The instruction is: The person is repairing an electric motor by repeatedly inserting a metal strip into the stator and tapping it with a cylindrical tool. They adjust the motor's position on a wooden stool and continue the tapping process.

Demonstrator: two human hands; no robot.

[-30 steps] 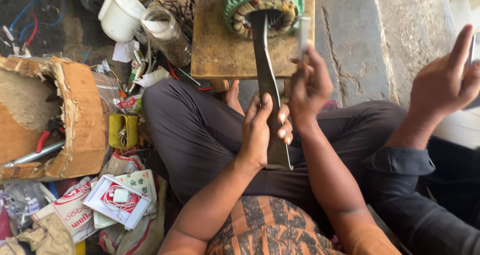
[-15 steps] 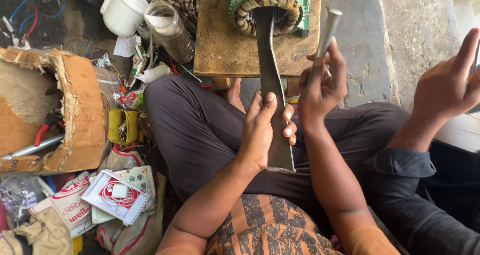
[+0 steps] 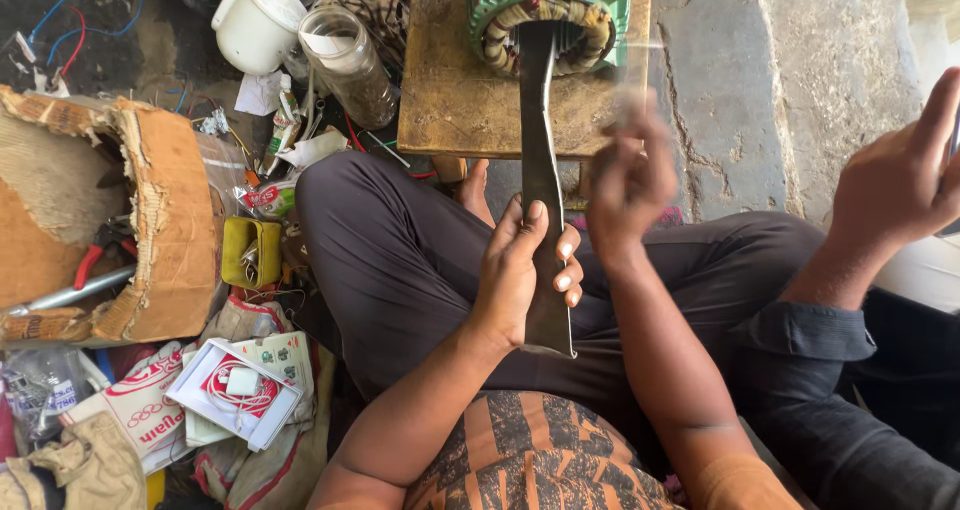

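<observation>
Left hand [image 3: 520,270] grips flat metal bar [image 3: 540,170] set into green motor's [image 3: 545,10] copper winding [image 3: 590,30], uncut; right hand [image 3: 630,180] blurred, finger state indiscernible

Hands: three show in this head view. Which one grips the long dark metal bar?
The left hand, fingers wrapped round the metal bar. The right hand is blurred beside it; another person's hand stays apart.

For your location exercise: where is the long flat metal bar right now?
Head view, centre: the metal bar runs from the left hand up into the green motor on the wooden stool.
</observation>
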